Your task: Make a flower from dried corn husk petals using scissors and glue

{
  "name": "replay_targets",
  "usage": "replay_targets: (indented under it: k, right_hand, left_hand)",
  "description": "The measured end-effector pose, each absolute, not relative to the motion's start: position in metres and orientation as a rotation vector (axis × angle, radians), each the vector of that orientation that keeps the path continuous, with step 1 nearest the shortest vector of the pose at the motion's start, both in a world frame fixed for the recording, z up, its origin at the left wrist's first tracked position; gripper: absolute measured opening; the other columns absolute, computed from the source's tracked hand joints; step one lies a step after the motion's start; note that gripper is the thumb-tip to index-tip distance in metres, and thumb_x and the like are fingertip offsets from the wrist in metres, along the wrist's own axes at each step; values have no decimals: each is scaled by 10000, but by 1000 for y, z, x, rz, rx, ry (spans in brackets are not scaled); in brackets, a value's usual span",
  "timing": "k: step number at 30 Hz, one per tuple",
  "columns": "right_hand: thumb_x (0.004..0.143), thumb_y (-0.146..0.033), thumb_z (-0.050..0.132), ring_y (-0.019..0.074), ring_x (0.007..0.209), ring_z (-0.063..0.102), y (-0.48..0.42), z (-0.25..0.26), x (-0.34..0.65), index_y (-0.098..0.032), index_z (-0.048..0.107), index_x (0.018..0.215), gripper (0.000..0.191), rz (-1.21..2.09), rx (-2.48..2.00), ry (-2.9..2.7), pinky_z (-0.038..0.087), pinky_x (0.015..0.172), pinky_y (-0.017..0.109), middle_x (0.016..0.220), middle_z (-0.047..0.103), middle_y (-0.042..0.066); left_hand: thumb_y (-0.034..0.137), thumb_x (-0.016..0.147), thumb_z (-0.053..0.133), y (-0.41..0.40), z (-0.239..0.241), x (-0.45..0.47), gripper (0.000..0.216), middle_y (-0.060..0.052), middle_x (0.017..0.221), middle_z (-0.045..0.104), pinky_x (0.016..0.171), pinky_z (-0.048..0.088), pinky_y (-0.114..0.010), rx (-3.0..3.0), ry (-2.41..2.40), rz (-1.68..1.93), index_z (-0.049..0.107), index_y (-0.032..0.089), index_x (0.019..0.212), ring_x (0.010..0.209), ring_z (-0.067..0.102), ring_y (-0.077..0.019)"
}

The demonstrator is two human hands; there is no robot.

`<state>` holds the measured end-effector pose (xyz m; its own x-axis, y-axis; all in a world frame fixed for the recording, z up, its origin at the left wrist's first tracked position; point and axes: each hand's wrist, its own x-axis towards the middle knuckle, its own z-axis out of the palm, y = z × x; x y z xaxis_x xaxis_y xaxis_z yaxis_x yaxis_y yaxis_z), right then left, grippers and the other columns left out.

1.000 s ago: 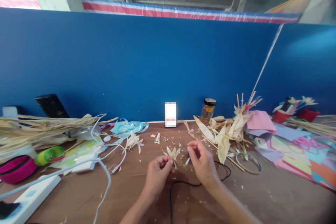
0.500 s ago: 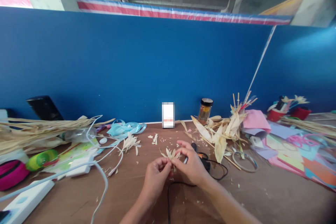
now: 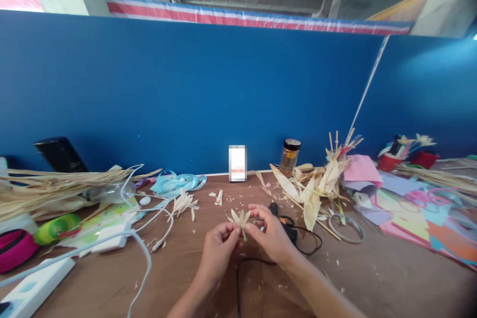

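Note:
A small pale flower of dried husk petals (image 3: 239,218) stands between my hands, just above the brown tabletop. My left hand (image 3: 219,247) is closed, its thumb and forefinger pinching the flower's base from the left. From the right, my right hand (image 3: 274,236) holds the flower near its base with the thumb, while the upper fingers curve beside the petals. The fingertips partly hide the base. Right behind my right hand lies a black tool (image 3: 289,231), partly covered, with a black cable (image 3: 257,259) running toward me.
Husk scraps (image 3: 184,202) and blue ribbon (image 3: 179,183) lie left, near white cables and a power strip (image 3: 39,290). A jar (image 3: 290,158), husk bundle (image 3: 330,176), wire ring (image 3: 346,229) and coloured paper (image 3: 410,223) are right. A blue partition (image 3: 208,84) stands behind.
The flower has turned slightly so its petals stand more upright and show more fully. My right fingers have shifted a little to the left and down. The whole view has moved slightly.

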<state>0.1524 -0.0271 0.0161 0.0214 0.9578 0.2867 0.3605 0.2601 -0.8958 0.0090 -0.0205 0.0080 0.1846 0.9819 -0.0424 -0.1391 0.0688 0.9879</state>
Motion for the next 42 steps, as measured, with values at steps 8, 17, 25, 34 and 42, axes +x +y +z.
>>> replay_targets:
  k: [8, 17, 25, 34, 42]
  right_hand:
    - [707, -166, 544, 195, 924, 556, -27, 9, 148, -169, 598, 697, 55, 760, -1243, -1530, 423, 770, 291, 1072, 558, 59]
    - [713, -189, 558, 178, 825, 579, -28, 5, 145, -188, 548, 921, 208, 934, -1121, -1363, 444, 716, 278, 940, 621, 48]
    - [720, -189, 567, 122, 614, 574, -30, 0, 142, -194, 429, 989, 303, 1080, -1073, -1251, 444, 584, 235, 746, 617, -9]
    - [717, -176, 580, 112, 590, 559, -34, 2, 141, -192, 427, 998, 320, 990, -1121, -1243, 422, 567, 216, 694, 608, -25]
    - [723, -147, 557, 115, 603, 568, -35, -2, 138, -214, 378, 1008, 343, 909, -1136, -1231, 429, 574, 211, 673, 585, -44]
  left_hand:
    - [336, 671, 636, -21, 4, 12, 226, 28, 505, 516, 431, 338, -145, 1147, 947, 1049, 586, 116, 660, 445, 450, -55]
    - [332, 700, 609, -21, 2, 10, 223, 21, 521, 530, 453, 346, -151, 1169, 968, 1065, 587, 111, 685, 466, 454, -58]
    - [333, 704, 596, -22, 4, 10, 222, 24, 515, 526, 450, 350, -153, 1195, 988, 1071, 585, 112, 683, 464, 453, -61]
    - [345, 689, 598, -23, 5, 12, 232, 15, 520, 548, 454, 362, -168, 1241, 1048, 1070, 605, 114, 673, 475, 483, -83]
    - [367, 690, 589, -25, 1, 14, 250, -21, 622, 630, 516, 419, -206, 1262, 1071, 1078, 626, 120, 709, 536, 548, -121]
